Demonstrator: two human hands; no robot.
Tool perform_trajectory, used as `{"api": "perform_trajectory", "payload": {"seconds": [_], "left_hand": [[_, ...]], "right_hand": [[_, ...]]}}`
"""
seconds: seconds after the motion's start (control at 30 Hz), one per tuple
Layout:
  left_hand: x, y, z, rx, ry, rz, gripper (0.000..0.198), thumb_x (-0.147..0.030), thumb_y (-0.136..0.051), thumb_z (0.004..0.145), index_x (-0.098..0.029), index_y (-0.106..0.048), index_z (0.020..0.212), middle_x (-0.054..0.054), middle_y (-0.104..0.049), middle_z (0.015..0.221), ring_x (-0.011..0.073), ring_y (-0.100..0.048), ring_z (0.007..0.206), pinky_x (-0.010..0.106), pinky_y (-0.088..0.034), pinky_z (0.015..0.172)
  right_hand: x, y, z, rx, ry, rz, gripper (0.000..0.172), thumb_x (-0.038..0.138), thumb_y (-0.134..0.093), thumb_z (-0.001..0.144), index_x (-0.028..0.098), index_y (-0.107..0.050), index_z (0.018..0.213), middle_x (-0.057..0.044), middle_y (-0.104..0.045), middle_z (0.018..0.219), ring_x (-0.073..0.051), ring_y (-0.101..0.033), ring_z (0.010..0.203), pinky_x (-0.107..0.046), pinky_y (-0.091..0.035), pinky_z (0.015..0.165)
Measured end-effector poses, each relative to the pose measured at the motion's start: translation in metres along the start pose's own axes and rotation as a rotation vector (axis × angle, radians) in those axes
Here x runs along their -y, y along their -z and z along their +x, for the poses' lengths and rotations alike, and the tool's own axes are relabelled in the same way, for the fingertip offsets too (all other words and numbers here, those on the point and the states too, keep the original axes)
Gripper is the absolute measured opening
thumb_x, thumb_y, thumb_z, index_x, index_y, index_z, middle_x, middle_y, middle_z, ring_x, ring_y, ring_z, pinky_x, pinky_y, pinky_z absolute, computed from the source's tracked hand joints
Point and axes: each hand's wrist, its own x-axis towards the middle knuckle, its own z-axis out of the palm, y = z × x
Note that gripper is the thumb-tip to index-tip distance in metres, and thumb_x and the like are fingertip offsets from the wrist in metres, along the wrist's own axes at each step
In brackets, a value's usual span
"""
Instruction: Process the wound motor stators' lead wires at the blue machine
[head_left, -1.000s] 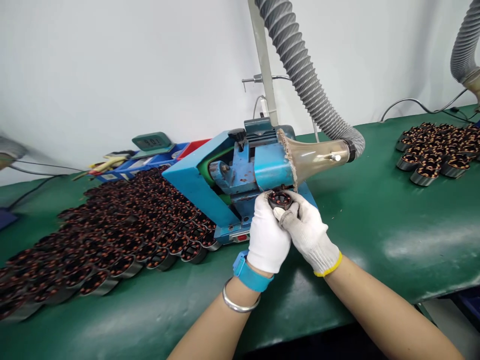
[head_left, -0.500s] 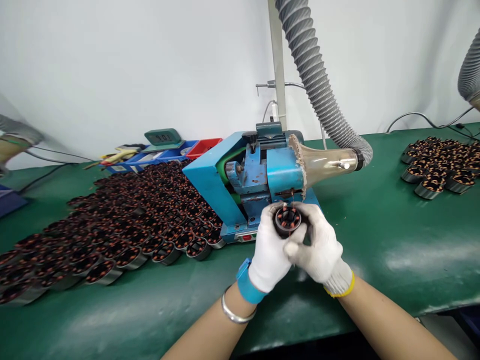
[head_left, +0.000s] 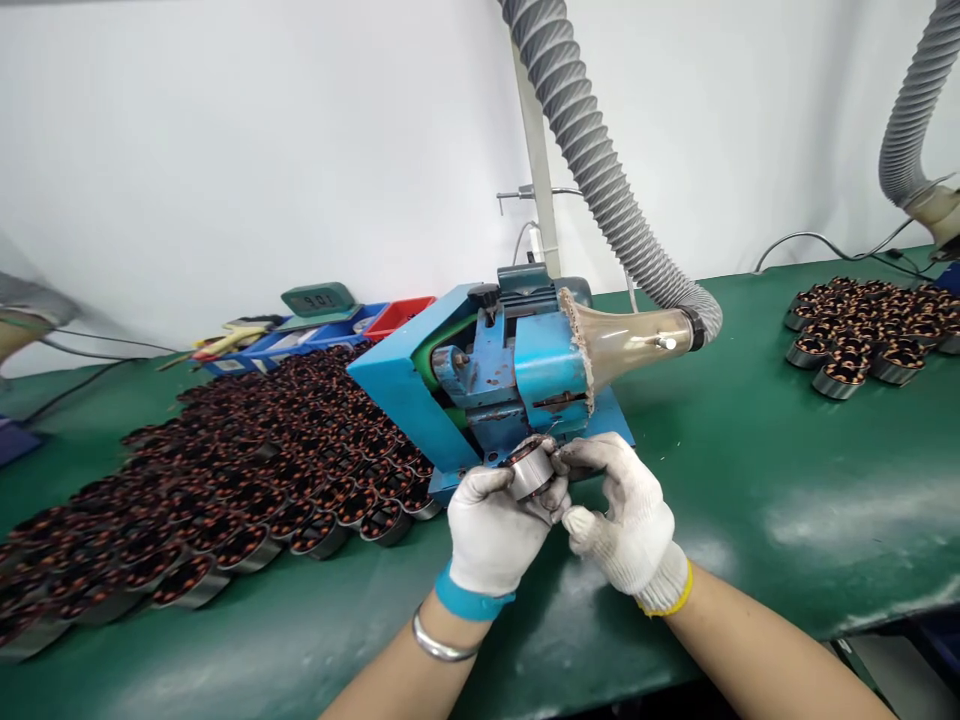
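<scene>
My left hand, in a white glove with a blue band at the wrist, grips a round metal ring part with dark, coppery insides. The part is tilted, its silver outer side showing. My right hand, gloved in white with a yellow cuff edge, is just to the right. Its fingertips are at the part's right edge, and its thumb is apart from the fingers. Both hands are in front of the blue machine, below its slotted cover.
Many similar ring parts cover the left of the green table; a smaller group stands at right. Behind are blue bins, a red bin and a digital clock. A grey hose joins the machine's clear funnel.
The ring part has been tipped from facing up to showing its side, and moved left and down with my left hand. My right hand's fingers have spread away from it. The view has shifted slightly.
</scene>
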Motion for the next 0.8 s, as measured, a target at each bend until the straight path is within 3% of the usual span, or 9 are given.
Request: {"api": "perform_trajectory", "payload": {"seconds": [0.1,0.2,0.33,0.4,0.5,0.57,0.63,0.73,0.8], "left_hand": [[0.004,0.000,0.000,-0.011,-0.150,0.154,0.031,-0.030,-0.061,0.061,-0.018,-0.066,0.089,0.008,-0.069,0.086,0.0246,-0.065,0.079,0.038,-0.053,0.068],[0.007,0.007,-0.016,0.008,-0.305,0.501,0.040,-0.020,-0.071,0.062,-0.021,-0.062,0.101,0.006,-0.070,0.100,0.0242,-0.066,0.093,0.038,-0.053,0.084],[0.012,0.049,-0.063,-0.066,-0.328,0.926,0.047,-0.021,-0.072,0.064,-0.021,-0.060,0.110,0.010,-0.070,0.105,0.0259,-0.067,0.093,0.041,-0.054,0.086],[0.012,0.084,-0.088,-0.242,-0.341,1.196,0.048,-0.022,-0.073,0.062,-0.020,-0.062,0.108,0.010,-0.070,0.107,0.0274,-0.066,0.097,0.042,-0.052,0.089],[-0.007,0.147,-0.119,-0.731,-0.209,1.588,0.044,-0.032,-0.071,0.066,-0.020,-0.064,0.107,0.008,-0.070,0.107,0.0253,-0.065,0.101,0.038,-0.050,0.092],[-0.033,0.190,-0.134,-0.981,-0.114,1.617,0.041,-0.038,-0.064,0.073,-0.019,-0.063,0.110,0.008,-0.071,0.104,0.0239,-0.066,0.099,0.035,-0.050,0.089],[-0.064,0.231,-0.145,-1.183,-0.034,1.618,0.045,-0.045,-0.059,0.077,-0.017,-0.062,0.112,0.013,-0.070,0.108,0.0283,-0.063,0.105,0.040,-0.046,0.094],[-0.103,0.287,-0.152,-1.427,0.084,1.606,0.063,-0.056,-0.056,0.074,-0.012,-0.058,0.119,0.022,-0.054,0.133,0.0374,-0.044,0.129,0.050,-0.030,0.107],[-0.118,0.317,-0.153,-1.549,0.156,1.575,0.079,-0.065,-0.054,0.071,-0.008,-0.054,0.125,0.025,-0.044,0.142,0.0405,-0.034,0.136,0.052,-0.023,0.110]], "right_hand": [[-0.006,0.002,0.003,-0.017,-0.087,-0.031,0.036,0.044,-0.065,0.079,0.018,-0.061,0.103,-0.009,-0.061,0.097,-0.023,-0.061,0.089,-0.037,-0.053,0.079],[-0.014,0.004,0.003,-0.011,-0.252,-0.031,0.040,0.048,-0.062,0.080,0.018,-0.061,0.105,-0.010,-0.063,0.099,-0.024,-0.062,0.092,-0.035,-0.055,0.073],[-0.020,0.005,-0.003,0.028,-0.441,-0.011,0.044,0.052,-0.062,0.079,0.018,-0.061,0.107,-0.013,-0.064,0.101,-0.026,-0.064,0.088,-0.029,-0.054,0.052],[-0.023,0.004,-0.007,0.089,-0.479,-0.082,0.045,0.053,-0.063,0.077,0.021,-0.062,0.108,-0.013,-0.064,0.105,-0.026,-0.065,0.088,-0.029,-0.054,0.052],[-0.026,0.001,-0.014,0.253,-0.465,-0.292,0.046,0.058,-0.060,0.076,0.025,-0.063,0.108,-0.010,-0.067,0.104,-0.026,-0.067,0.081,-0.032,-0.056,0.056],[-0.028,-0.001,-0.020,0.365,-0.446,-0.451,0.046,0.059,-0.051,0.081,0.029,-0.061,0.114,-0.007,-0.067,0.109,-0.025,-0.067,0.083,-0.035,-0.057,0.064],[-0.033,-0.003,-0.025,0.471,-0.378,-0.536,0.048,0.061,-0.049,0.081,0.030,-0.061,0.114,-0.006,-0.065,0.115,-0.027,-0.067,0.089,-0.036,-0.057,0.070],[-0.050,-0.003,-0.029,0.591,-0.275,-0.584,0.051,0.064,-0.051,0.078,0.029,-0.062,0.114,-0.006,-0.064,0.120,-0.030,-0.065,0.099,-0.039,-0.058,0.077],[-0.065,-0.003,-0.027,0.638,-0.283,-0.622,0.052,0.064,-0.050,0.079,0.029,-0.062,0.115,-0.006,-0.064,0.119,-0.030,-0.066,0.099,-0.040,-0.058,0.076]]}}
